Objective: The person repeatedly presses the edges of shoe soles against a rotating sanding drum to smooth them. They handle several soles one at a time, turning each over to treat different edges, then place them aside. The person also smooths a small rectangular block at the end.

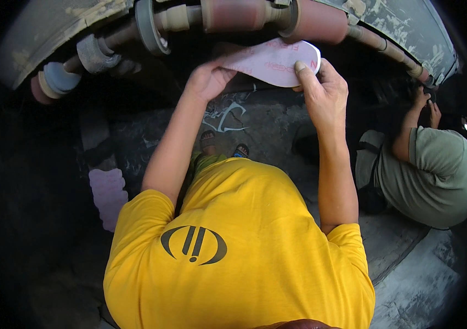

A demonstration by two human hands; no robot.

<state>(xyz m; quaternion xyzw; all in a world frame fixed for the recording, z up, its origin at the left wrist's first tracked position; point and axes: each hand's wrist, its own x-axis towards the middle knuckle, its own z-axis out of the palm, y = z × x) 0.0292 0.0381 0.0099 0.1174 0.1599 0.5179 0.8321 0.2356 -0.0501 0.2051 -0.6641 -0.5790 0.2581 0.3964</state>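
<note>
A pale pink insole [269, 64] with red print is stretched between my two hands, just below the spinning-shaft machine's reddish sanding drum [318, 22]. My left hand [210, 79] holds the narrower left end, its fingers partly hidden behind the piece. At the rounded right end, my right hand [324, 90] pinches the insole, thumb on the near face and fingers behind it. The insole's upper edge lies close to the drum; whether they touch, I cannot tell.
More drums and wheels sit along the shaft, including a second reddish drum [233, 15] and a grey wheel [151, 27]. Stacked pinkish insoles [108, 198] lie at the left. A co-worker in a grey-green shirt [436, 170] works at the machine's right end. White scraps [227, 116] litter the floor.
</note>
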